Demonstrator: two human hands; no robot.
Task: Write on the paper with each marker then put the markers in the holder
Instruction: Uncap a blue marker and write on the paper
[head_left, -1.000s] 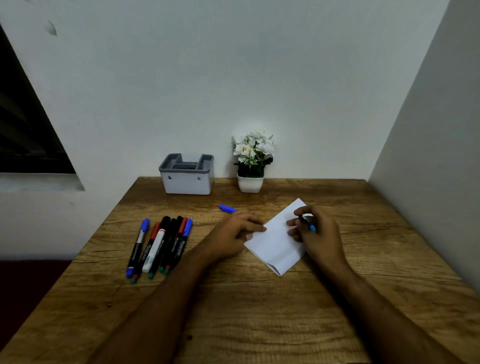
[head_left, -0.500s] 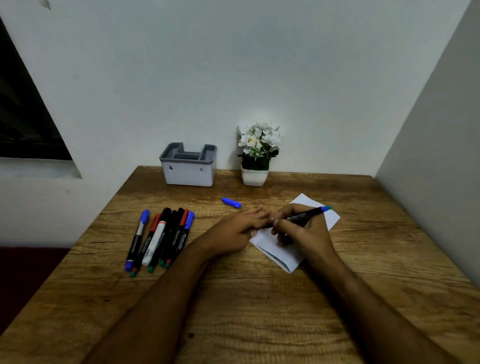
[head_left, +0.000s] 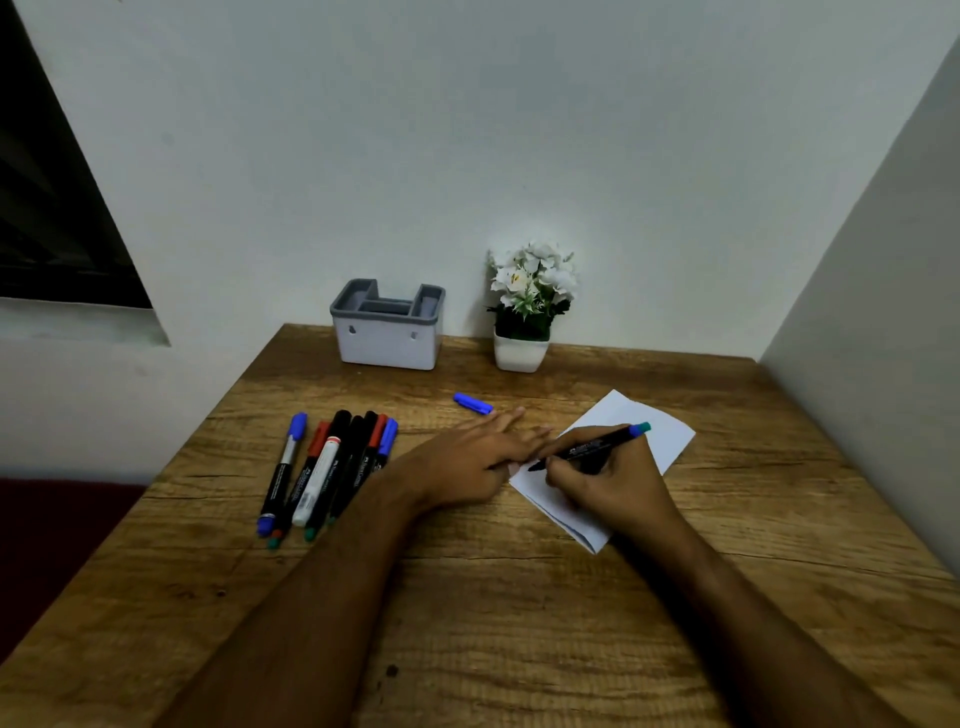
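The right hand (head_left: 608, 483) is gripping a black marker (head_left: 589, 448), its tip meeting the near-left part of the paper (head_left: 660, 434), so the writing step looks underway. The left hand (head_left: 467, 457) is lying flat with straight fingers, pinning the sheet's edge. Next, this marker probably needs its blue cap (head_left: 472, 404), then the holder (head_left: 387, 325) at the back.

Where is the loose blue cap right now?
In the head view the blue cap lies on the table, just beyond the left hand's fingertips, between the holder and the paper.
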